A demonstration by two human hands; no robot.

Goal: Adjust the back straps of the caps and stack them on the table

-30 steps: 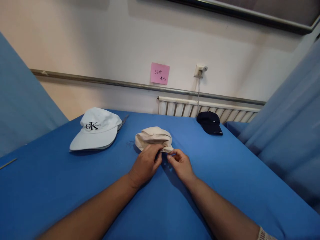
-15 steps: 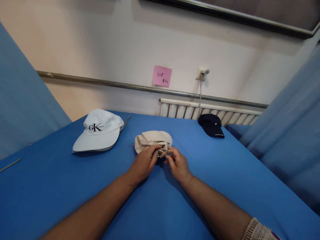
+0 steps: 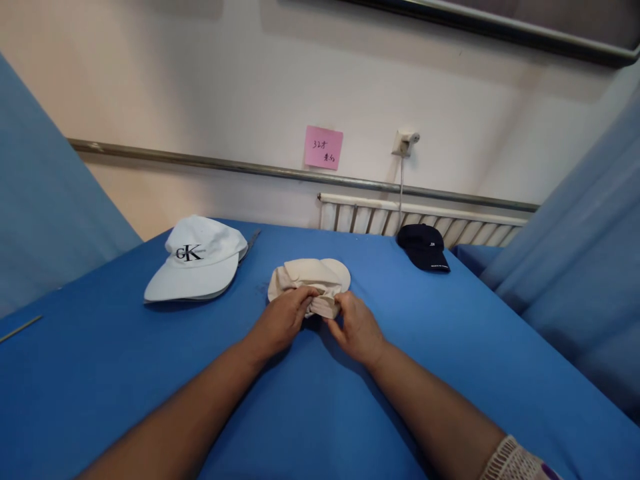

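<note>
The tabletop [image 3: 280, 413] in front of me was covered in plain blue and reached almost to the wall at its far edge. Near its middle I had a beige cap [image 3: 310, 270], crumpled and folded, its near side bunched up; I couldn't tell how much of it rested on the blue. Just left of it I saw a faint dark patch [image 3: 261, 289], too blurred to name. Farther left sat a white cap [image 3: 207, 240], crown up, with dark lettering; a narrow grey piece [image 3: 253, 241] stuck out behind it. A navy cap [image 3: 423, 243] lay at the far right, well apart, and a thin stick [image 3: 20, 329] lay at my far left.
</note>
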